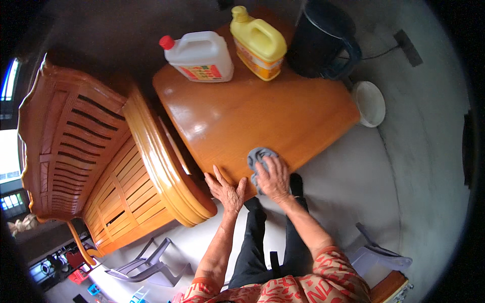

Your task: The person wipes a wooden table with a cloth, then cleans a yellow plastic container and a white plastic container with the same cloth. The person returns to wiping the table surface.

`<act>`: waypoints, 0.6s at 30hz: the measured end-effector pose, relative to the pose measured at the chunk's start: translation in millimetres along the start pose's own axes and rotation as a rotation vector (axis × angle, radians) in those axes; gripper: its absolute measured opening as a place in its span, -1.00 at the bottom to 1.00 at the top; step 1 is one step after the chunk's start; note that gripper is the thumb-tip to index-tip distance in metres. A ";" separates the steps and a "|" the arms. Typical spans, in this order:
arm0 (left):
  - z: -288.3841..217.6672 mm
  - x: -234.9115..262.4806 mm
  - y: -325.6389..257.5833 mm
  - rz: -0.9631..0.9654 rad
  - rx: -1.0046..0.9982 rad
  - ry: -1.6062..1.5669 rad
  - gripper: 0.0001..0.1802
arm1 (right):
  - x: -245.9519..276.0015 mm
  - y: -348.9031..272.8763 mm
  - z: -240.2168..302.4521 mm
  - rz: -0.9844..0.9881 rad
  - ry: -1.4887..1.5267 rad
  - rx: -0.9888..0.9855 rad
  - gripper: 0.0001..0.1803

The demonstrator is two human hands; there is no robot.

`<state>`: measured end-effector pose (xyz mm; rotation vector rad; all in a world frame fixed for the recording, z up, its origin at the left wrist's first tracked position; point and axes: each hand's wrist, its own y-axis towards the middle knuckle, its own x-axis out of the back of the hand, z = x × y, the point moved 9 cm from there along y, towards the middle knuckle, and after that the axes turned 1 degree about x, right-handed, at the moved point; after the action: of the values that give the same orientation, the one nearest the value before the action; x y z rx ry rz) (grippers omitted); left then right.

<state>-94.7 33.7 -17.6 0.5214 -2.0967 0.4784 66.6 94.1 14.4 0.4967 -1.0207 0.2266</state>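
Right hand (273, 179), perhaps gripping cloth (259, 152), near table (262, 113) edge; 2 jugs (212, 55) far.

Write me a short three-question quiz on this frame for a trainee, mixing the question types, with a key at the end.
1. Multiple choice: what lies under the right hand?
A) a sponge
B) a grey cloth
C) a newspaper

2. True or false: the left hand is inside a bucket.

3. Fill in the blank: on the far part of the table, between the white jug and the dark pitcher, stands the ____.

Key:
1. B
2. False; it is spread at the table's near end.
3. yellow jug
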 end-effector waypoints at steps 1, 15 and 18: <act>7.5 1.6 1.2 0.011 0.030 -0.041 0.22 | 4.5 14.2 -8.3 -0.008 -0.028 0.006 -0.35; 29.1 -16.4 -10.3 0.040 0.014 -0.018 0.38 | -52.6 154.0 -27.9 -0.063 -0.146 -0.057 -0.51; 28.6 -19.1 -10.1 0.044 0.019 -0.054 0.33 | -60.7 131.2 7.0 -0.008 -0.067 0.045 -0.56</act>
<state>-98.9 14.0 -47.3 0.5053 -2.1608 0.5151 -23.0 207.2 3.3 0.5520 -1.0803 0.2279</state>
